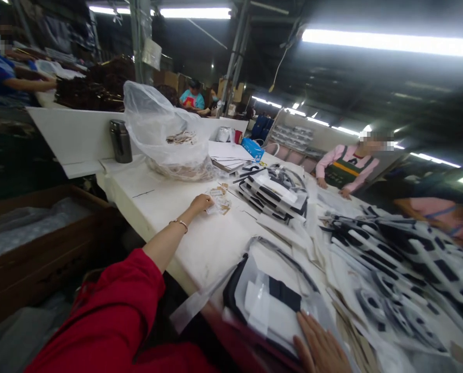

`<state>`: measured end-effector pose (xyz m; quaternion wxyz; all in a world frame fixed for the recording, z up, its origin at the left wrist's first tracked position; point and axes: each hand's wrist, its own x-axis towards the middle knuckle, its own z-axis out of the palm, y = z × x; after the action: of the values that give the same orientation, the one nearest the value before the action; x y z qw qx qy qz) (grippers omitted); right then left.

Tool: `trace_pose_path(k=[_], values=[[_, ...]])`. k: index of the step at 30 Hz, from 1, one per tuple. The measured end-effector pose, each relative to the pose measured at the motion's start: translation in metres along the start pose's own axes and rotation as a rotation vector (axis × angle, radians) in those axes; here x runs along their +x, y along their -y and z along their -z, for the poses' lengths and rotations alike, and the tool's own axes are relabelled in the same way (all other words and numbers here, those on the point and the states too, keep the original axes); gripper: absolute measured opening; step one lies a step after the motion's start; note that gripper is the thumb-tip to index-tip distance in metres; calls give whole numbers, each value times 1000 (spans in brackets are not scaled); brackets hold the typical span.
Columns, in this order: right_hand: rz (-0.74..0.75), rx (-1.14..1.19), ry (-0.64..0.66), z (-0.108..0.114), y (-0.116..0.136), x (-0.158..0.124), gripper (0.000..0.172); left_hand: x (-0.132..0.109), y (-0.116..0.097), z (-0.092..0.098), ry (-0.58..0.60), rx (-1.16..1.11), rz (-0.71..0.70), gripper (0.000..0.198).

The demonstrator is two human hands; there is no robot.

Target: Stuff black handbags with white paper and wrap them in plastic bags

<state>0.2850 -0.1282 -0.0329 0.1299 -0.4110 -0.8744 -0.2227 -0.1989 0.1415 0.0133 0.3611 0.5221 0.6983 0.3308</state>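
My left hand (201,202) reaches out across the white table (200,243), its fingers closed on a small pile of clear packets with tan tags (219,202). My left arm wears a red sleeve and a thin bracelet. My right hand (321,347) lies flat with fingers stretched on a black-and-white bag wrapped in clear plastic (270,305) at the near table edge.
A big clear plastic sack (165,134) and a metal flask (121,141) stand at the far left. Stacks of black-and-white bags (274,192) and loose pieces cover the right side. A person in pink (346,167) works opposite. A brown crate (32,243) sits left.
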Motion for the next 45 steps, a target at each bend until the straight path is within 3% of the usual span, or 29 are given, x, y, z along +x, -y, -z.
trace_pose_path(k=[3, 9, 11, 13, 17, 20, 24, 27, 29, 32, 35, 40, 45], values=[[115, -17, -49, 4, -4, 0, 32, -8, 3, 18, 19, -55, 21, 36], [75, 7, -118, 4, 1, 2, 30, -28, -7, 38, 58, -334, -57, 34], [30, 84, -160, 7, 1, 5, 28, -39, -15, 40, 104, -453, -87, 37], [-121, 204, -194, 17, 2, 16, 29, -53, -25, 38, 182, -565, -123, 40], [-678, 616, -102, 60, 15, 66, 45, -93, -50, 26, 371, -714, -168, 43], [-885, 1154, 55, 93, 37, 119, 57, -131, -72, 11, 500, -776, -191, 45], [-892, 1760, 54, 113, 69, 178, 79, -184, -97, -8, 670, -861, -194, 42], [-841, 1983, 23, 116, 85, 200, 85, -217, -107, -24, 652, -864, -194, 43], [-789, 1991, -20, 116, 90, 204, 79, -233, -109, -34, 587, -875, -189, 43], [-759, 1822, -109, 116, 91, 199, 57, -250, -106, -50, 493, -909, -165, 46], [-782, 1676, -155, 120, 92, 186, 41, -264, -102, -65, 468, -933, -142, 47], [-836, 1629, -143, 135, 103, 161, 39, -293, -96, -83, 432, -970, -161, 47], [-849, 1708, -134, 142, 119, 142, 45, -318, -84, -86, 372, -1013, -194, 46]])
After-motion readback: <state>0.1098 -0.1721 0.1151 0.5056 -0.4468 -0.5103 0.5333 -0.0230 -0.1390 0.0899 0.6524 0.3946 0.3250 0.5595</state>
